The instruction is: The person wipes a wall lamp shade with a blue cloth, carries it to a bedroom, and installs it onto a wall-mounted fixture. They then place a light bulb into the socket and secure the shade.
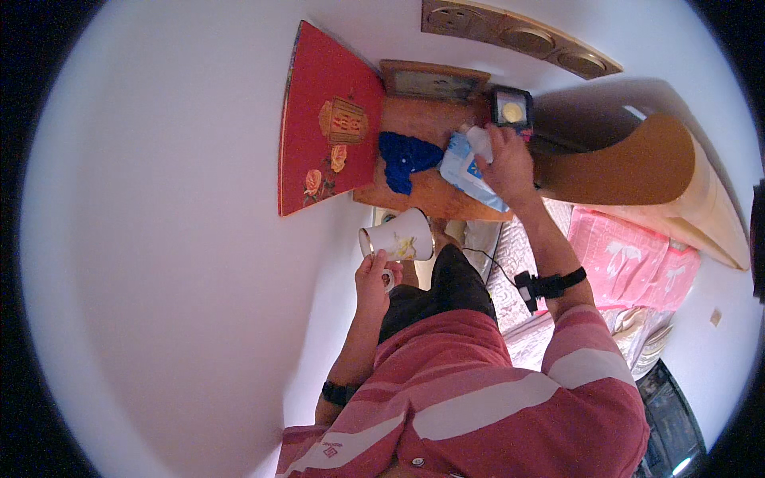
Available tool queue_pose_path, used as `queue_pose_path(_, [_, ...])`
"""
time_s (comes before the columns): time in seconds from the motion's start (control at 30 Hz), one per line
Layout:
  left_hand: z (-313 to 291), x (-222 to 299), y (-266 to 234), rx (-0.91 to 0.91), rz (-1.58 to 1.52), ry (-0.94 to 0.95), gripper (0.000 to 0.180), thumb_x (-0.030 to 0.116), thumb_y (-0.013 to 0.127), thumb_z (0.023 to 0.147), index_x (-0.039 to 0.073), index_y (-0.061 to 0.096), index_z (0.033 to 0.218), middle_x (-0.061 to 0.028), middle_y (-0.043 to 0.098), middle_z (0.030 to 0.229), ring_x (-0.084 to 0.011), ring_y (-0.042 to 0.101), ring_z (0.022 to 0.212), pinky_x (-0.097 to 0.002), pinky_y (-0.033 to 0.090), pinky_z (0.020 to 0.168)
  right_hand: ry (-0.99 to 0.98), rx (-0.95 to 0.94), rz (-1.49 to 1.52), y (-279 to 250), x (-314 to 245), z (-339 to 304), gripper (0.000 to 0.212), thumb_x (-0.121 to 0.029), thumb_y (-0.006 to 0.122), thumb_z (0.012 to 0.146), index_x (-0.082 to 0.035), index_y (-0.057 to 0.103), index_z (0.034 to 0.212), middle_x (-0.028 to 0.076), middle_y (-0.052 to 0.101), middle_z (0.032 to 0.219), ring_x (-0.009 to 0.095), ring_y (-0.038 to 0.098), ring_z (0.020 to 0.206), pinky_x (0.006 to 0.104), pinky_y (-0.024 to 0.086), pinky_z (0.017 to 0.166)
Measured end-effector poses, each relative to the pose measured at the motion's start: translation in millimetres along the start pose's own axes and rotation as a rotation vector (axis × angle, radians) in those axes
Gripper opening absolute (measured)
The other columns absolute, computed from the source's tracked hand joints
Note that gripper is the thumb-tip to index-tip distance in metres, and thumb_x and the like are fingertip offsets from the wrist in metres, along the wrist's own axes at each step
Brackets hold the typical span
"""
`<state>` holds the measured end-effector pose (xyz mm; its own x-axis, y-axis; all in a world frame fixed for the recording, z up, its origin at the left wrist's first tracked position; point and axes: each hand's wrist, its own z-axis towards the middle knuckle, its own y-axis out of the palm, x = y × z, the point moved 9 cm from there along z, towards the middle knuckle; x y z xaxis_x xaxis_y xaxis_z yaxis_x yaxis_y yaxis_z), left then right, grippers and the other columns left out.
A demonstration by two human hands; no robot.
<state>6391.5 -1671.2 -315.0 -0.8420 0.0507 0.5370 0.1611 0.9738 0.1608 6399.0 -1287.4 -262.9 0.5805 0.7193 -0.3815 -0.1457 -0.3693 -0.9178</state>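
Note:
A white mug with a gold rim and yellow flowers lies tilted on its side in the air, below the edge of a small wooden shelf. My left hand is closed on its handle. Over the shelf, my right hand is closed around something white, mostly covered by the fingers; I cannot tell whether it is a wipe or a small container. Directly beneath that hand lies a blue and white soft pack, like a pack of wipes. Left of the pack is a crumpled dark blue cloth.
A large red folder with roses stands upright at the shelf's left. Behind are a framed picture and a dark box. A curved wooden headboard rises at the right, beside a bed with a pink cloth.

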Motion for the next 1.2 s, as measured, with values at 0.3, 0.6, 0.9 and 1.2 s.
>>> queue_pose_path(0.3, [3.8, -10.0, 4.6, 0.121, 0.048, -0.030, 0.028, 0.032, 0.063, 0.103, 0.006, 0.059, 0.112, -0.0089, 0.070, 0.080, -0.0168, 0.065, 0.063, -0.0301, 0.052, 0.055, 0.529, -0.468, 1.296, 105.2, -45.1, -121.3, 0.060, -0.028, 0.076, 0.092, -0.002, 0.054, 0.142, 0.015, 0.068, 0.117, 0.023, 0.068, 0.097, 0.0347, 0.058, 0.080])
queue_pose_path(0.6, [6.3, 17.2, 27.4, 0.031, 0.125, 0.084, 0.023, 0.031, 0.066, 0.101, 0.009, 0.068, 0.102, -0.0015, 0.067, 0.084, -0.0113, 0.061, 0.068, -0.0265, 0.048, 0.056, 0.465, -0.861, 1.386, 88.4, -91.4, -183.0, 0.055, -0.030, 0.071, 0.096, -0.005, 0.055, 0.142, 0.013, 0.066, 0.125, 0.024, 0.069, 0.106, 0.0359, 0.063, 0.081])
queue_pose_path(0.9, [9.1, 15.3, 27.9, -0.054, 0.286, 0.061, 0.023, 0.028, 0.071, 0.098, 0.008, 0.067, 0.109, -0.0002, 0.068, 0.089, -0.0092, 0.060, 0.070, -0.0255, 0.046, 0.056, 0.357, -0.879, 1.342, 83.6, -99.7, -183.2, 0.052, -0.030, 0.070, 0.098, -0.006, 0.055, 0.141, 0.012, 0.069, 0.118, 0.020, 0.069, 0.104, 0.0335, 0.061, 0.076])
queue_pose_path(1.2, [-0.8, 17.9, 1.3, -0.008, 0.035, -0.001, 0.032, 0.025, 0.071, 0.098, 0.004, 0.065, 0.121, -0.0031, 0.072, 0.103, -0.0119, 0.068, 0.080, -0.0276, 0.051, 0.062, -0.158, -0.186, 0.444, 87.4, -90.3, -40.1, 0.063, -0.016, 0.070, 0.090, -0.007, 0.047, 0.148, 0.024, 0.045, 0.149, 0.043, 0.051, 0.132, 0.0525, 0.052, 0.101])
